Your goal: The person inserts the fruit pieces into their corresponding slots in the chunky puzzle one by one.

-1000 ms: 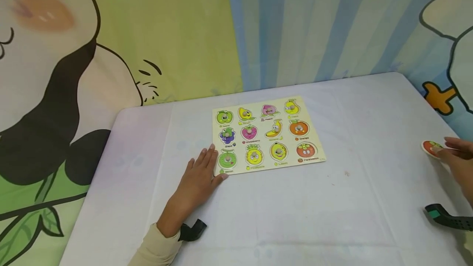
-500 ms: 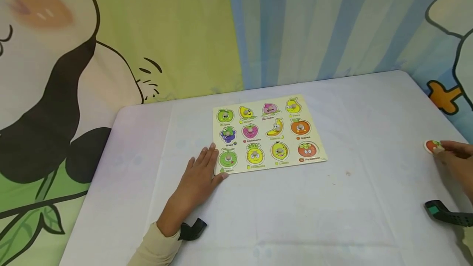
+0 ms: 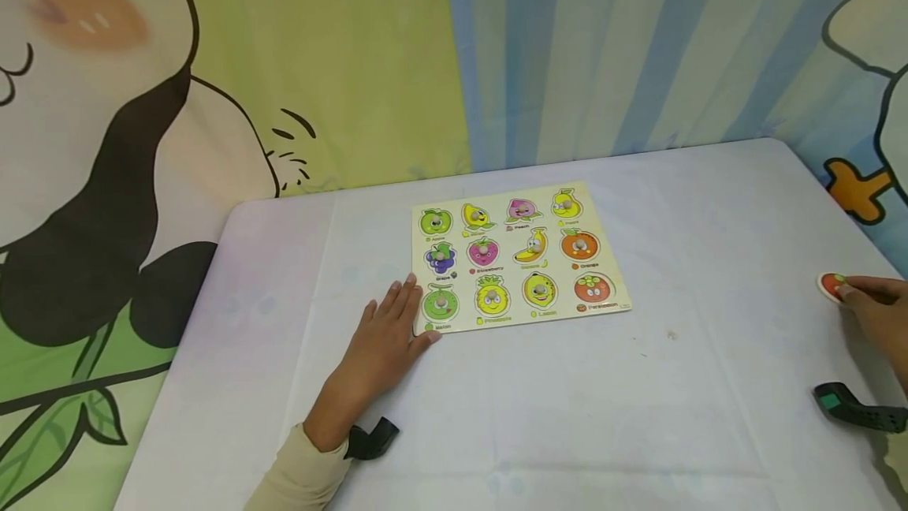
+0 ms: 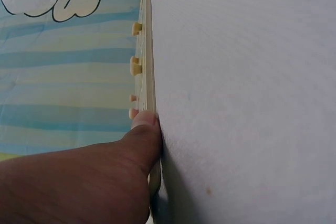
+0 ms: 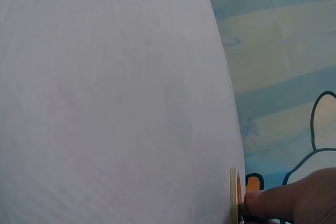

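A wooden fruit puzzle board [image 3: 461, 322] lies on the white table. Knobbed pieces fill most of its pictured places, while the persimmon place [image 3: 592, 288] at the lower right shows a printed picture and no knob. My left hand [image 3: 379, 349] rests flat at the board's lower left corner, fingers along its side edge; the left wrist view has the thumb [image 4: 144, 129] against the front edge. Far to the right, my right hand [image 3: 880, 310] pinches a red-orange persimmon puzzle piece [image 3: 828, 287] with a green top. Edge-on, that piece [image 5: 234, 195] appears in the right wrist view.
White cloth covers the table [image 3: 567, 416], with small specks right of the board. A printed cartoon backdrop [image 3: 319, 61] stands behind the table and along its sides. Dark wrist straps [image 3: 858, 408] sit at both wrists.
The right hand's finger and thumb have come closer together on the persimmon piece, which stays at the table's right side. The left hand and board hold still; the head view has shifted slightly.
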Available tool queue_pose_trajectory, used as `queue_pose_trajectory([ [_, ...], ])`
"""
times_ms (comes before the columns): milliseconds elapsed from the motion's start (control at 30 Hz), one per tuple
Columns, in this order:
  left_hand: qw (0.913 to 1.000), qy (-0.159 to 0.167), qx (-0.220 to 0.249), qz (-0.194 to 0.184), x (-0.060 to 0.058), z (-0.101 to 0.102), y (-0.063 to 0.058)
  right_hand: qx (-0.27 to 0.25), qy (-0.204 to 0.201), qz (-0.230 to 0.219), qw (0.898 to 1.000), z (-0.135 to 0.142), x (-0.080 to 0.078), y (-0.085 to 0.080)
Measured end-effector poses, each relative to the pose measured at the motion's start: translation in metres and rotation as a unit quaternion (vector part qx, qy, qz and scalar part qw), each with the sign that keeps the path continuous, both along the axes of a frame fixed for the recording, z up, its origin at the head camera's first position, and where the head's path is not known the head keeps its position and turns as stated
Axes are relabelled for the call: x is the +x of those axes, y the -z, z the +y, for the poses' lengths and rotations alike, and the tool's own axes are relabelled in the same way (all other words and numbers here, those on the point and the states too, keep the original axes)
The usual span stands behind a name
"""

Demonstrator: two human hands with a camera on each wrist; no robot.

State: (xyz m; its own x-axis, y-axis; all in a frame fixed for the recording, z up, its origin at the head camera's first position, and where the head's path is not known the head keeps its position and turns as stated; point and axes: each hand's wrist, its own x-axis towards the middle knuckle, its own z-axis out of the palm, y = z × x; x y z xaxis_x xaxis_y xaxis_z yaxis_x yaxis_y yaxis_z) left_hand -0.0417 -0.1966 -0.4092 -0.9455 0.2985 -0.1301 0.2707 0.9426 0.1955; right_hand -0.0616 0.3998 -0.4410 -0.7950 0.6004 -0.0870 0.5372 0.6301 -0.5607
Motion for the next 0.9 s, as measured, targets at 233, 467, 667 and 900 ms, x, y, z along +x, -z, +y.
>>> queue_pose_trajectory([
  [233, 1.0, 0.002, -0.003, 0.002, 0.0, -0.001, 0.0, 0.005, -0.011, 0.003, 1.0, -0.001, -0.001, 0.0],
  [467, 1.0, 0.002, 0.004, 0.003, 0.0, -0.001, 0.0, 0.021, -0.016, 0.017, 1.0, -0.001, -0.005, 0.004],
  [667, 1.0, -0.002, 0.003, -0.001, 0.001, 0.0, -0.001, -0.001, -0.034, 0.008, 0.999, -0.01, -0.008, -0.002],
  [900, 0.9999, -0.005, 0.011, -0.007, 0.001, 0.001, -0.003, -0.046, -0.023, -0.017, 0.999, -0.043, -0.005, -0.03],
])
